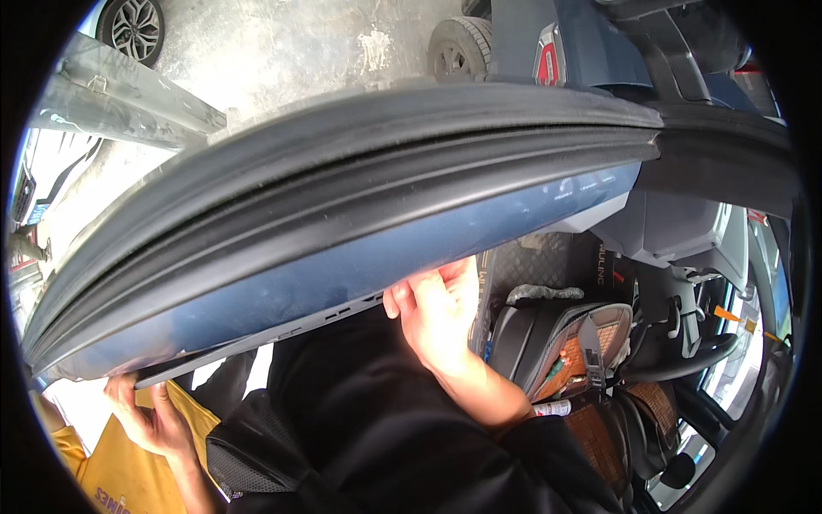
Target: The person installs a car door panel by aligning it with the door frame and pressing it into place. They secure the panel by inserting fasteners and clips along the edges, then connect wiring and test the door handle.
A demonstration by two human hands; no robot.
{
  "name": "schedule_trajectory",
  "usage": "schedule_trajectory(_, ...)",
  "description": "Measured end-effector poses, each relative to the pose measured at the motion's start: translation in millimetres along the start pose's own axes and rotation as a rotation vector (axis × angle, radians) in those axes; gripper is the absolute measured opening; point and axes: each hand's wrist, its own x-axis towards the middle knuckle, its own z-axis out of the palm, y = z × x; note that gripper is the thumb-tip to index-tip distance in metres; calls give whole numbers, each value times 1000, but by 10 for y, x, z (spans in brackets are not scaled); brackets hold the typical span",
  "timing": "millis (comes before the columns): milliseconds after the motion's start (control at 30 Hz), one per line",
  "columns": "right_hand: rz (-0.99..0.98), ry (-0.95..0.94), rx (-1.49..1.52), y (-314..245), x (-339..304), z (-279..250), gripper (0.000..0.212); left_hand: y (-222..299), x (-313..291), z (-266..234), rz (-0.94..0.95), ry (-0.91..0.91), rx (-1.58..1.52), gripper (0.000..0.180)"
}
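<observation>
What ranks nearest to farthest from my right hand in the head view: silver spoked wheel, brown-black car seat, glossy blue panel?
1. Glossy blue panel: at your right hand.
2. Brown-black car seat: to the right.
3. Silver spoked wheel: upper left.

Lettering [602, 264] on floor mat [556, 270], yellow shirt [120, 463]

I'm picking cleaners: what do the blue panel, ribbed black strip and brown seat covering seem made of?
Blue panel: glossy, probably painted metal, given its bright reflections, though painted plastic is possible.
Ribbed black strip: likely rubber or plastic, satin, from its long grooves and dull sheen.
Brown seat covering: perhaps woven cane or tiles, given its fine grid; finish unclear.
</observation>
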Motion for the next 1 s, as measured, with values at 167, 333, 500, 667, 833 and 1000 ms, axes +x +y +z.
schedule_trajectory(167,16,6,42,2,0,36,20,-156,19,5,63,15,35,31)
schedule_trajectory(333,-10,-8,46,17,-9,45,22,-201,42,12,74,24,-11,28)
schedule_trajectory(500,102,-98,-14,-82,-23,-44,21,-114,46,48,53,62,2,34)
schedule_trajectory(667,121,-170,-208,-251,36,-208,21,67,56,186,-97,116,167,39)
schedule_trajectory(833,-84,59,-595,-111,62,-241,32,148,99,248,-164,158,169,37)
schedule_trajectory(1000,77,144,-699,-56,96,-346,33,149,119,230,-130,140,194,37)
